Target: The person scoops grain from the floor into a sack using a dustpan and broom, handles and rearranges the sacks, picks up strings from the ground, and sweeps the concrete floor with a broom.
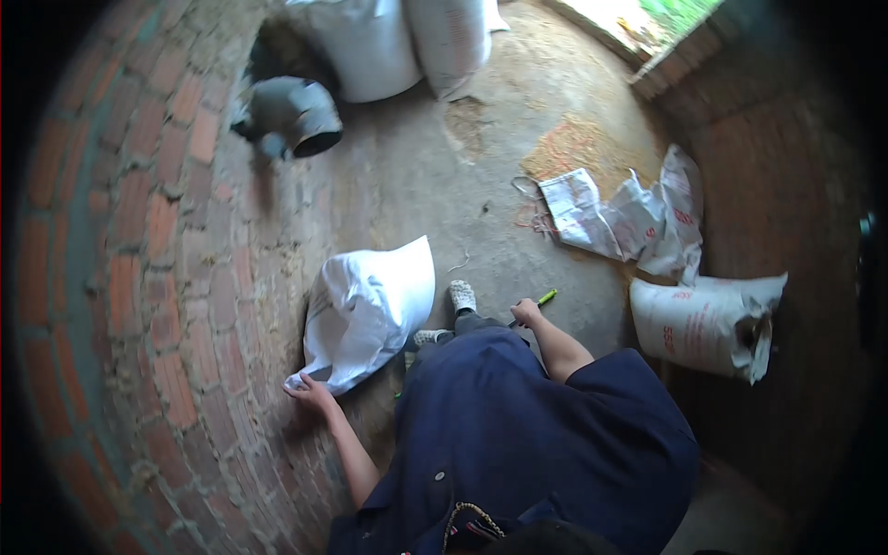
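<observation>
My left hand (313, 392) grips the lower left edge of a white sack (379, 301), whose open mouth faces my left side beside the brick wall. The sack stands on the floor near my shoes. My right hand (526, 313) is closed round a tool with a bright green end (548, 297), held near my right knee; the rest of the tool is mostly hidden by the hand and clothing.
Full white sacks (370, 51) stand at the back beside a grey pipe-like object (296, 116). Spilled grain (578, 148) and crumpled sacks (638, 217) lie at the right. A torn, filled sack (694, 324) lies near the right wall. Brick wall (166, 240) at left.
</observation>
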Demonstrator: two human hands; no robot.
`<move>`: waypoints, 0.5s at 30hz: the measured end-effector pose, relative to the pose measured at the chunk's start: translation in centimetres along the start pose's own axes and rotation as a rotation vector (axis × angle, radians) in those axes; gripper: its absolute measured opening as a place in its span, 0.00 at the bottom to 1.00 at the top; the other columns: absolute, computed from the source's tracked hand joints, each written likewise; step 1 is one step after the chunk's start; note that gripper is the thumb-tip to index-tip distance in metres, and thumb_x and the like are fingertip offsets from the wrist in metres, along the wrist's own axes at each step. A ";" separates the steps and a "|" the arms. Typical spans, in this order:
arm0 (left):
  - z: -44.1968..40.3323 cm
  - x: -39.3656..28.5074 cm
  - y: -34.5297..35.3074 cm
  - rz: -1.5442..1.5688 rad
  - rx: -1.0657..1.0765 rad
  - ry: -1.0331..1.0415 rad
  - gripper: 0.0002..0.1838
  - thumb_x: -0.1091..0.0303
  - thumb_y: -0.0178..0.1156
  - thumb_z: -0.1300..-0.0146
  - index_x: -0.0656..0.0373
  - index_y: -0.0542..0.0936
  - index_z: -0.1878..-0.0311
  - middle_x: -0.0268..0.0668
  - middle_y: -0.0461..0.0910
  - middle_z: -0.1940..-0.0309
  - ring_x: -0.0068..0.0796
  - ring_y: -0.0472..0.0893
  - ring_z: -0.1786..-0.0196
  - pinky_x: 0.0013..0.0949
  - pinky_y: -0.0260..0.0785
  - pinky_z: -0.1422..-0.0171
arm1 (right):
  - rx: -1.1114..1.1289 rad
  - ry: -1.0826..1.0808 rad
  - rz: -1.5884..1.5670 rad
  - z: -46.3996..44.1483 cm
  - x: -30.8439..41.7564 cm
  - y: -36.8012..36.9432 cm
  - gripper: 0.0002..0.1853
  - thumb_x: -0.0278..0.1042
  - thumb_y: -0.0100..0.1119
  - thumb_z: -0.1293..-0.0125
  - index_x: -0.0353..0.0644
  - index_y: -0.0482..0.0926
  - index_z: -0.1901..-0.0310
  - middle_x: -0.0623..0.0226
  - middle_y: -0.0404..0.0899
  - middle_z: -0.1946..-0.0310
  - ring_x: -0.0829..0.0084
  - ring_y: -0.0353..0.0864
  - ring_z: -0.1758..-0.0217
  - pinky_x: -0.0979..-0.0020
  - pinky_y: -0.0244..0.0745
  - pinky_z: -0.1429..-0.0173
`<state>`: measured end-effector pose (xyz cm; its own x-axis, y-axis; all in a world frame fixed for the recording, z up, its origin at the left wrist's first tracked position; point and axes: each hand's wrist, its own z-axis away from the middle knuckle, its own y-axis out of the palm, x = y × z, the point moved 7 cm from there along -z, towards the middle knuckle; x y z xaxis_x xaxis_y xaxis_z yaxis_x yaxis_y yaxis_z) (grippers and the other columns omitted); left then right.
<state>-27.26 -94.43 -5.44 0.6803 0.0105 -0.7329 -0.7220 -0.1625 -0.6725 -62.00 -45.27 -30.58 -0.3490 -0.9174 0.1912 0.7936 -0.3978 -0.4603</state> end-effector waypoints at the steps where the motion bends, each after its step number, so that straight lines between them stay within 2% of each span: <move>1: 0.9 -3.4 1.9 -0.112 0.032 0.111 0.38 0.58 0.56 0.36 0.64 0.49 0.30 0.63 0.64 0.40 0.58 0.68 0.40 0.47 0.61 0.36 | -0.023 -0.004 -0.037 -0.4 -0.6 -0.5 0.18 0.41 0.55 0.41 0.37 0.80 0.55 0.57 0.83 0.68 0.65 0.84 0.71 0.65 0.79 0.67; 2: 1.8 -6.2 3.6 -0.224 0.058 0.229 0.41 0.58 0.55 0.35 0.65 0.45 0.29 0.63 0.62 0.39 0.58 0.66 0.37 0.48 0.57 0.34 | -0.043 0.023 -0.088 -0.5 -1.1 -1.2 0.18 0.41 0.55 0.41 0.37 0.80 0.55 0.57 0.83 0.68 0.65 0.84 0.71 0.65 0.79 0.67; 3: 3.0 -9.1 5.8 -0.124 0.133 0.279 0.42 0.57 0.56 0.36 0.65 0.45 0.29 0.63 0.57 0.35 0.59 0.62 0.34 0.48 0.54 0.31 | -0.088 -0.020 -0.141 -0.1 -0.9 -2.3 0.18 0.41 0.55 0.41 0.37 0.80 0.56 0.57 0.83 0.68 0.65 0.84 0.70 0.64 0.79 0.64; 4: 4.1 -11.6 8.0 -0.110 0.177 0.317 0.42 0.57 0.56 0.36 0.65 0.45 0.29 0.63 0.57 0.35 0.59 0.62 0.34 0.48 0.54 0.31 | -0.139 -0.060 -0.190 0.4 -0.8 -3.6 0.18 0.42 0.56 0.42 0.37 0.81 0.57 0.56 0.83 0.68 0.64 0.84 0.69 0.64 0.79 0.60; 5: 5.6 -14.9 10.1 -0.123 0.181 0.498 0.42 0.56 0.56 0.36 0.65 0.44 0.29 0.63 0.56 0.35 0.60 0.60 0.34 0.49 0.53 0.31 | -0.161 -0.033 -0.233 0.5 -1.2 -4.4 0.18 0.42 0.56 0.42 0.37 0.81 0.57 0.56 0.83 0.68 0.64 0.84 0.69 0.64 0.79 0.60; 6: 7.3 -18.0 12.1 -0.128 0.175 0.680 0.43 0.56 0.56 0.36 0.65 0.44 0.29 0.62 0.54 0.34 0.60 0.59 0.33 0.49 0.51 0.30 | -0.236 -0.045 -0.323 0.7 -1.1 -5.4 0.17 0.42 0.57 0.43 0.38 0.81 0.57 0.55 0.83 0.66 0.63 0.84 0.65 0.64 0.78 0.56; 7: 8.5 -20.2 14.4 -0.098 0.228 0.766 0.44 0.53 0.56 0.36 0.66 0.43 0.28 0.61 0.50 0.32 0.58 0.55 0.31 0.50 0.49 0.29 | -0.312 -0.058 -0.411 0.9 -1.2 -6.4 0.17 0.42 0.57 0.43 0.38 0.81 0.58 0.54 0.83 0.65 0.62 0.84 0.61 0.64 0.76 0.52; 11: 15.0 -28.9 20.9 -0.034 0.463 0.988 0.45 0.50 0.55 0.36 0.65 0.43 0.28 0.56 0.46 0.29 0.53 0.49 0.28 0.47 0.44 0.26 | -0.439 -0.016 -0.552 1.9 -3.1 -9.1 0.17 0.43 0.59 0.44 0.40 0.81 0.59 0.53 0.82 0.60 0.59 0.81 0.54 0.63 0.73 0.46; 13: 17.9 -31.4 23.3 -0.001 0.563 1.043 0.45 0.51 0.55 0.36 0.64 0.42 0.28 0.55 0.46 0.29 0.53 0.49 0.27 0.47 0.42 0.26 | -0.431 0.079 -0.638 2.0 -5.1 -9.4 0.17 0.44 0.59 0.44 0.40 0.81 0.59 0.53 0.81 0.56 0.58 0.78 0.48 0.62 0.71 0.43; 15: 20.2 -33.0 26.0 0.011 0.677 1.083 0.44 0.52 0.56 0.36 0.59 0.42 0.27 0.54 0.46 0.29 0.51 0.48 0.27 0.47 0.41 0.26 | -0.469 0.189 -0.714 3.9 -7.2 -9.9 0.18 0.44 0.59 0.44 0.40 0.81 0.58 0.53 0.81 0.56 0.57 0.78 0.48 0.62 0.71 0.43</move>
<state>-71.02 -79.07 -0.79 0.1979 -0.8459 -0.4952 -0.4303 0.3790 -0.8193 -65.43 -34.77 -23.98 -0.7943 -0.4169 0.4419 0.0814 -0.7939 -0.6026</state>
